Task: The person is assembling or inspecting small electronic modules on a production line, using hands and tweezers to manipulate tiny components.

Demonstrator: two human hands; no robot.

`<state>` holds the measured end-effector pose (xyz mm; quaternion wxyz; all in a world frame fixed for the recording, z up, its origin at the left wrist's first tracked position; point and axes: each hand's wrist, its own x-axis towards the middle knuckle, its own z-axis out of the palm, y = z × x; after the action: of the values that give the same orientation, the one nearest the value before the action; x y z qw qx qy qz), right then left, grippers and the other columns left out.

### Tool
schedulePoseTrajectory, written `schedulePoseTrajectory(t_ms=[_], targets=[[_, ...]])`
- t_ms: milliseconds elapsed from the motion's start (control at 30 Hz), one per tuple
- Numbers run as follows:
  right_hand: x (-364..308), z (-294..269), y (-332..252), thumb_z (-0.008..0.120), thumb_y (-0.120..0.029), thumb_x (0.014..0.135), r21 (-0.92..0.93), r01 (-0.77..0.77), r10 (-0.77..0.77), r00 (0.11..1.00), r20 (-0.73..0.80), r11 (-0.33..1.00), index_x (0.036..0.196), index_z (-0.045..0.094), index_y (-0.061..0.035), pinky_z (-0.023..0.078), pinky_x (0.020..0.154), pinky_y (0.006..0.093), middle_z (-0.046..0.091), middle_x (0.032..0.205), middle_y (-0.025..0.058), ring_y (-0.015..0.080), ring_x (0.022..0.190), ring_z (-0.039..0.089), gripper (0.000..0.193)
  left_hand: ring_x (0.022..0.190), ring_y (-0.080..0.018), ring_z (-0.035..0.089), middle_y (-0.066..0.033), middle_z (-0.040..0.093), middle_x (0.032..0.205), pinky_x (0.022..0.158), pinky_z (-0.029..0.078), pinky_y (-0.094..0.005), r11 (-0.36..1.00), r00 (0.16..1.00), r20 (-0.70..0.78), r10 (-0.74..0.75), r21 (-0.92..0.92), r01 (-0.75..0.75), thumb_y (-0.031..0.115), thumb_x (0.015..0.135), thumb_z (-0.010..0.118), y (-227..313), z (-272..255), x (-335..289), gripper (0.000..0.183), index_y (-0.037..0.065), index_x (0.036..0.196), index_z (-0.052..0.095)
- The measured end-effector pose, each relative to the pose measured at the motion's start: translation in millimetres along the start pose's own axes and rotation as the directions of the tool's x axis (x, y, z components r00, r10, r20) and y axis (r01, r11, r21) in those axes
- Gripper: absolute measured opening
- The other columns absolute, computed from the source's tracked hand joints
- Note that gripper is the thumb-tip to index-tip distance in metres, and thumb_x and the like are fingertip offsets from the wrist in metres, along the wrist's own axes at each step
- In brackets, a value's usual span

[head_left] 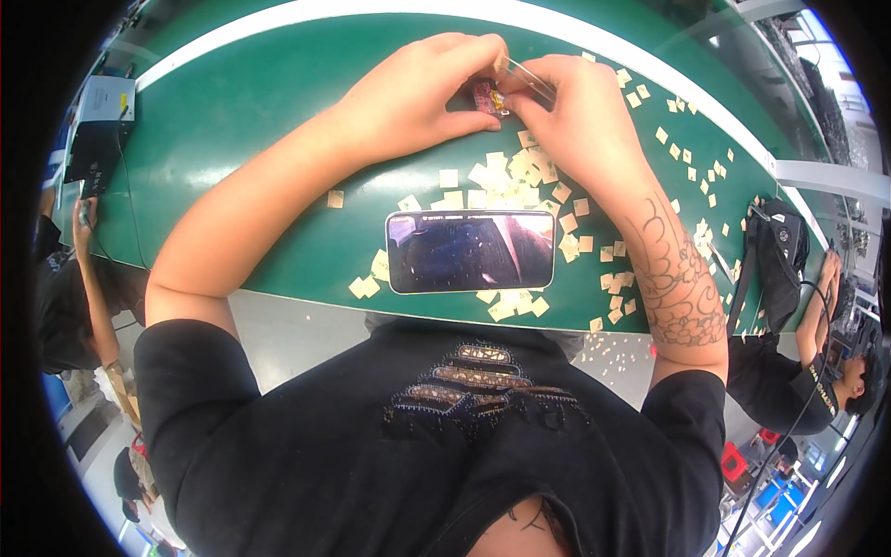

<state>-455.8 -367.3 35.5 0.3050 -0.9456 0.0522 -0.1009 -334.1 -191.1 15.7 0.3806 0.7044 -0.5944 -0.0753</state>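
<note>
My left hand (432,88) is closed at the far middle of the green table, its thumb and fingers around a small dark red part (484,97). Yellow and silver bits show at that part's right end. Opposite it, my right hand (580,102) pinches at this same end with its fingertips. Slim shiny tweezers (531,78) lie across the right hand's grip, their back end reaching toward the left fingers. Just nearer to me, a heap of small pale yellow square pieces (520,176) lies on the table. Exactly what the right fingertips touch is partly hidden.
A phone (471,252) lies screen up near the front edge of the green table (306,223). More yellow squares are scattered right of my right forearm. A black bag (775,260) stands at the right. People sit at both sides; a grey box (104,99) is at the far left.
</note>
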Motion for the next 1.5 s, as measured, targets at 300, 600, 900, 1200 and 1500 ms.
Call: schedulePoseTrajectory(t_ms=[300, 600, 900, 1200, 1500], targets=[[2, -3, 27, 0.076, -0.006, 0.093, 0.587, -0.219, 0.127, 0.973, 0.195, 0.78, 0.111, 0.07, 0.0038, 0.051, 0.064, 0.0228, 0.071, 0.094, 0.0037, 0.0049, 0.074, 0.063, 0.022, 0.093, -0.0216, 0.065, -0.008, 0.066, 0.105, 0.075, 0.054, -0.0328, 0.981, 0.971, -0.146, 0.19, 0.067, -0.182, 0.004, 0.08, 0.087, 4, -1, 1, 0.046, 0.005, 0.118, 0.062], [-2, 4, 13, 0.074, 0.0, 0.094, 0.684, -0.061, 0.076, 0.997, 0.008, 0.727, 0.107, 0.069, 0.0066, 0.05, 0.069, 0.0201, 0.068, 0.094, 0.0051, 0.0047, 0.08, 0.061, 0.016, 0.104, -0.0155, 0.066, -0.0062, 0.063, 0.116, 0.09, 0.051, -0.0256, 0.779, 0.978, 0.072, -0.198, -0.594, 0.201, 0.007, 0.098, 0.07, -2, 4, 3, 0.047, 0.011, 0.142, 0.053], [-2, -7, 16, 0.075, -0.006, 0.096, 0.489, -0.125, 0.126, 0.992, 0.032, 0.863, 0.121, 0.069, 0.0019, 0.05, 0.072, 0.0196, 0.068, 0.099, 0.0012, 0.0046, 0.083, 0.064, 0.026, 0.106, -0.014, 0.065, -0.0066, 0.063, 0.114, 0.094, 0.054, -0.0285, 0.647, 0.969, 0.064, -0.238, -0.734, 0.207, -0.009, 0.1, 0.058, 5, 5, 11, 0.035, 0.002, 0.133, 0.053], [52, -52, 61, 0.073, -0.005, 0.091, 0.288, -0.286, 0.357, 0.904, -0.234, 0.914, 0.107, 0.068, 0.0037, 0.05, 0.065, 0.0261, 0.07, 0.08, 0.0056, 0.0115, 0.072, 0.066, 0.019, 0.093, -0.0217, 0.064, -0.0131, 0.064, 0.103, 0.082, 0.053, -0.0328, 0.968, 0.982, -0.039, -0.182, -0.181, 0.173, 0.005, 0.092, 0.074, -2, -5, 2, 0.053, 0.001, 0.14, 0.053], [85, -71, 144, 0.079, -0.016, 0.089, 0.057, -0.322, 0.322, 0.888, -0.328, 0.945, 0.105, 0.075, 0.0035, 0.052, 0.068, 0.0306, 0.073, 0.081, 0.0087, 0.0158, 0.072, 0.066, 0.025, 0.092, -0.031, 0.065, -0.0182, 0.065, 0.103, 0.084, 0.054, -0.0388, 0.992, 0.998, -0.054, -0.024, -0.123, 0.017, 0.005, 0.092, 0.072, -11, -5, 8, 0.048, 0.0, 0.136, 0.055]])
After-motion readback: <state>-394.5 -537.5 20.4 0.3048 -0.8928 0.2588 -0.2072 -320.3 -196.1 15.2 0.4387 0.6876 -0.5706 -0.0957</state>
